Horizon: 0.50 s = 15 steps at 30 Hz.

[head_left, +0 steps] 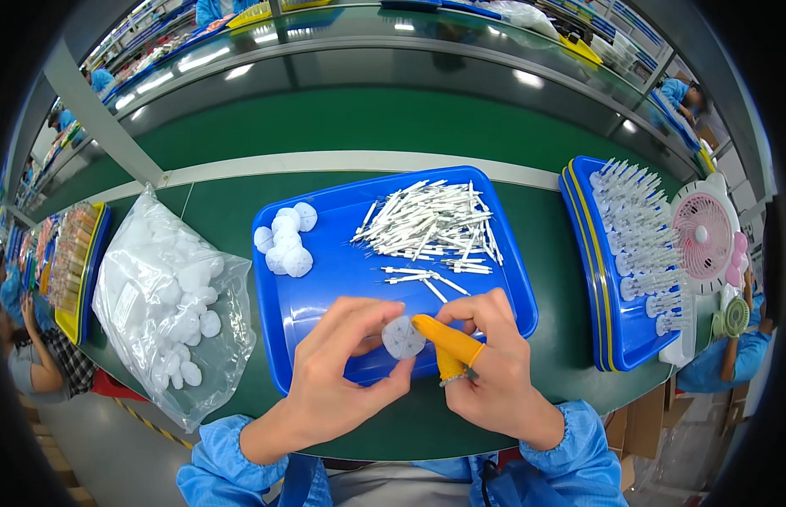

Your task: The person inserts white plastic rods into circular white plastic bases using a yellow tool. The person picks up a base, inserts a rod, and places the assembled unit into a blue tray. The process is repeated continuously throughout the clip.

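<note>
Now the left hand pinches a round white pad over the blue tray, the right hand w/ an orange finger cover presses its edge, so prob. next needs a thin white stick.

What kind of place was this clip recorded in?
Most likely a factory assembly line. A long green workbench carries a blue tray of white sticks, a plastic bag of white discs, and a second tray of finished pieces. Other workers in blue smocks sit at neighbouring rows.
</note>
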Each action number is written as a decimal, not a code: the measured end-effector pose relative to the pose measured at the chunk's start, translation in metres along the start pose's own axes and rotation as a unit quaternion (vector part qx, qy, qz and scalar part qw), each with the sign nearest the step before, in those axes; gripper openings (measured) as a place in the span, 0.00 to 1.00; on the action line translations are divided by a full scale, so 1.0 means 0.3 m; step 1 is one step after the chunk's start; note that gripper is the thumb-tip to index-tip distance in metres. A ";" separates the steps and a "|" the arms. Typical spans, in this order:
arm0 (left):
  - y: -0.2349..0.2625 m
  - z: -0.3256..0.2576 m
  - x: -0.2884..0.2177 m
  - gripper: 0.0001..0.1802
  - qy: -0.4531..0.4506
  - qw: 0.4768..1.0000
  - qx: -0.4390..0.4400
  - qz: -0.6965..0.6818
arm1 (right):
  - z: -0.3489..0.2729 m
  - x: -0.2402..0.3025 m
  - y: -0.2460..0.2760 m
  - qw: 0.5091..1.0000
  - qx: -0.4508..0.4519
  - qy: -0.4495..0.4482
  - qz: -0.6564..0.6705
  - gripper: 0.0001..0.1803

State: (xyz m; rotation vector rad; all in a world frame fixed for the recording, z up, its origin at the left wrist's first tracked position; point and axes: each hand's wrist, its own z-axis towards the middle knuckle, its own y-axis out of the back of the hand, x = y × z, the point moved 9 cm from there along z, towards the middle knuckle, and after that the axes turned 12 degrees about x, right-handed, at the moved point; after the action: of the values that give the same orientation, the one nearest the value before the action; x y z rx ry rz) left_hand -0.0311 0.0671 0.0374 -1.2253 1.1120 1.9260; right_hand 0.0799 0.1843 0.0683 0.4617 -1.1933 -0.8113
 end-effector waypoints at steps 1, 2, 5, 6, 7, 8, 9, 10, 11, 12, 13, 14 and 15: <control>-0.003 0.001 0.001 0.31 -0.001 1.000 0.003 0.003 | -0.003 -0.008 -0.004 1.000 0.002 -0.010 -0.001 0.31; -0.005 0.002 0.001 0.32 -0.002 1.000 0.005 0.006 | -0.004 -0.016 -0.007 1.000 0.004 -0.020 -0.002 0.31; -0.005 0.004 -0.010 0.31 0.003 1.000 0.015 0.018 | 0.004 0.009 0.003 1.000 -0.002 0.008 0.008 0.30; -0.003 0.002 -0.006 0.31 0.003 1.000 0.010 0.012 | 0.000 0.008 0.005 1.000 -0.004 0.009 0.003 0.30; -0.002 -0.001 0.002 0.31 0.003 1.000 0.005 0.007 | -0.007 0.005 0.008 1.000 -0.006 0.009 -0.002 0.30; -0.001 -0.002 0.007 0.31 0.003 1.000 0.000 0.002 | -0.012 0.002 0.011 1.000 -0.008 0.010 -0.007 0.30; 0.000 0.000 0.007 0.31 0.003 1.000 -0.002 0.001 | -0.014 0.000 0.010 1.000 -0.006 0.007 -0.006 0.30; 0.001 0.002 0.007 0.31 0.002 1.000 -0.004 0.000 | -0.015 -0.003 0.010 1.000 -0.004 0.003 -0.005 0.29; 0.003 0.004 0.005 0.31 0.002 1.000 -0.006 -0.001 | -0.015 -0.004 0.010 1.000 -0.003 -0.001 -0.003 0.29; 0.003 0.004 0.001 0.31 0.000 1.000 -0.005 0.003 | -0.011 -0.002 0.008 1.000 -0.003 -0.002 -0.003 0.28; 0.003 0.004 -0.005 0.31 -0.001 1.000 -0.004 0.007 | -0.006 0.001 0.006 1.000 -0.002 -0.003 -0.002 0.28; 0.003 0.004 -0.009 0.31 -0.003 1.000 -0.003 0.010 | -0.004 0.002 0.005 1.000 -0.001 -0.005 -0.001 0.27; 0.000 0.005 -0.012 0.31 -0.004 1.000 0.003 0.016 | -0.006 0.003 0.007 1.000 -0.004 -0.002 0.002 0.27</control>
State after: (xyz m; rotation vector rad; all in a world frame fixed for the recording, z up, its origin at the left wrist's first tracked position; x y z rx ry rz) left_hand -0.0302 0.0682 0.0411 -1.2022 1.1381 1.9487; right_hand 0.0824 0.1848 0.0696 0.4521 -1.1935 -0.8128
